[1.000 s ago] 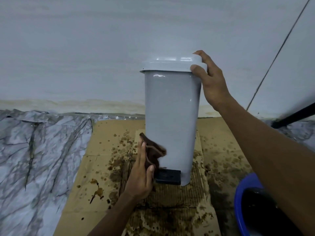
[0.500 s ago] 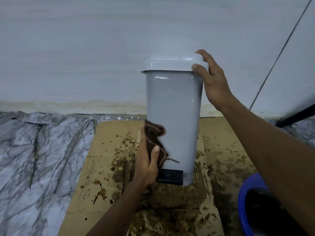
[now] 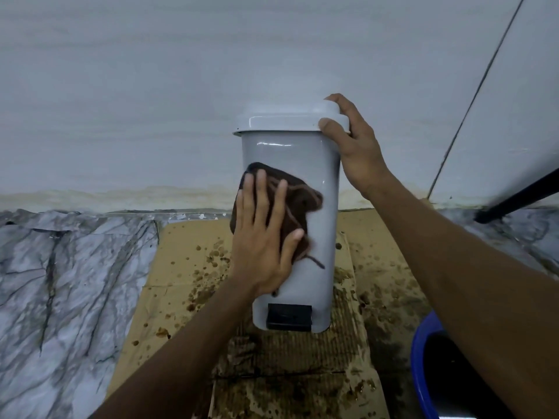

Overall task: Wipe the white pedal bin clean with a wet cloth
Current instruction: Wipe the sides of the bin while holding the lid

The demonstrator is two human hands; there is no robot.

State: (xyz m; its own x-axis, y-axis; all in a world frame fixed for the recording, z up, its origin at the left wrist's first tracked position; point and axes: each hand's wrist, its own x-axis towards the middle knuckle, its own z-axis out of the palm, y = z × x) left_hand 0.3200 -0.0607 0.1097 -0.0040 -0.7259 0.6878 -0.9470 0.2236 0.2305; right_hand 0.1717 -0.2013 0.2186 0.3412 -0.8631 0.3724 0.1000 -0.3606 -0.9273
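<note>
Brown cloth (image 3: pixel 298 204) pressed flat against the front face of the bin (image 3: pixel 305 285), at mid-height and toward its left edge. One second earlier the cloth was bunched low on that face, just above the black pedal (image 3: pixel 289 317), with the fingers curled about it; half a second earlier it had risen part of the way. The left grip (image 3: pixel 261 237) now lies wide, fingers straight and spread over the cloth, the thumb resting on the cloth's lower fold, so that the palm rather than a pinch bears it against the plastic. The right grip (image 3: pixel 354 146) has kept its place throughout: it holds the lid (image 3: pixel 278 119) at the bin's upper right corner, fingers over the top and thumb on the front rim, steadying the bin upright. The bin stands on stained cardboard (image 3: pixel 187 267), with a blue basin (image 3: pixel 423 358) to its lower right and a pale wall (image 3: pixel 151 86) behind it. The change reads as one upward stroke along the front face, with the cloth opened out to cover a broader band. By this judgement the lower left of that face has been passed over, while the strip beneath the lid, the right part of the face and the lid itself probably remain to be wiped.
</note>
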